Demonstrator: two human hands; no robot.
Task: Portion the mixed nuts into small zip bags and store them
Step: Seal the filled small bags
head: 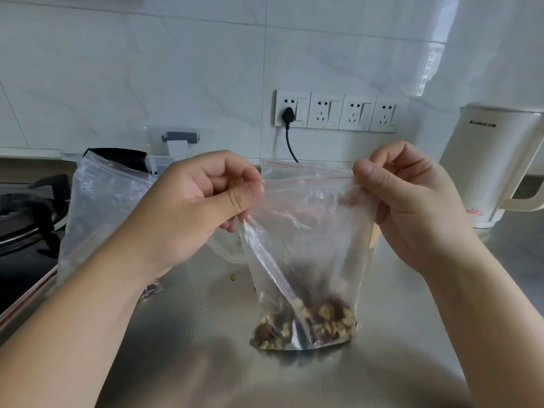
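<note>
A person is holding a small clear zip bag (306, 231) upright above the middle of the steel worktop (188, 334). The left hand (188, 207) is pinching the left end of the bag's red zip strip between thumb and curled fingers. The right hand (412, 201) is pinching the right end of the same strip in the same way, so the top edge is stretching between both hands. The mixed nuts (306, 328) are lying in the bottom of the bag, and the bottom is resting on the worktop or hanging just over it; it is not possible to tell which. One side of the bag is folding inward.

A bigger clear bag (100, 207) is standing behind the left hand, near the left edge of the worktop, beside the black stove (26, 225). A white kettle (494, 166) is standing at the back right corner. A black plug (288, 114) is sitting in the wall sockets (338, 111) behind.
</note>
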